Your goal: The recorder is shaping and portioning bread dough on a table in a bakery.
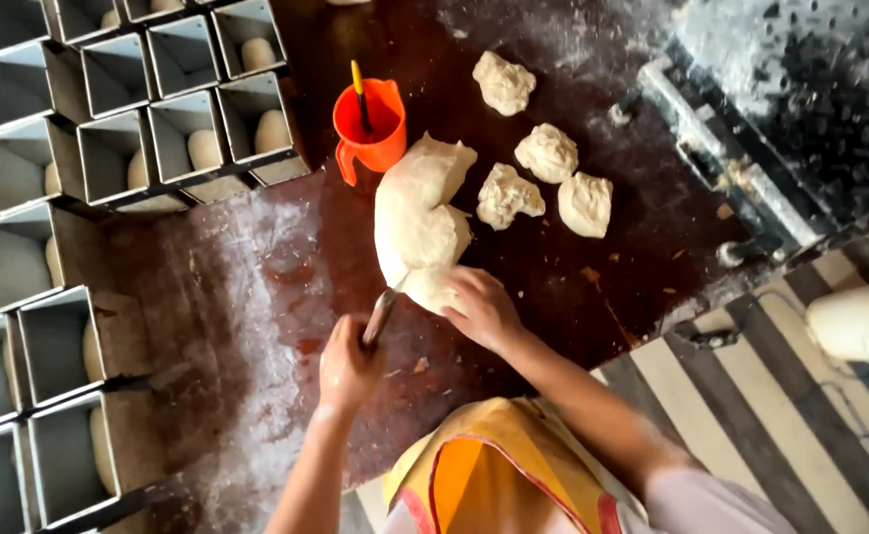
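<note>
Floury table (257,287), dough mass (420,222) lengthwise away.

A dark, flour-dusted wooden table (257,257) stands on a grey-and-cream striped floor (751,396) in daylight.

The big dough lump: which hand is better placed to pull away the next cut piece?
The right hand, probably. It already rests on the near end of the big dough lump, beside the knife. The left hand is busy holding that knife.
</note>
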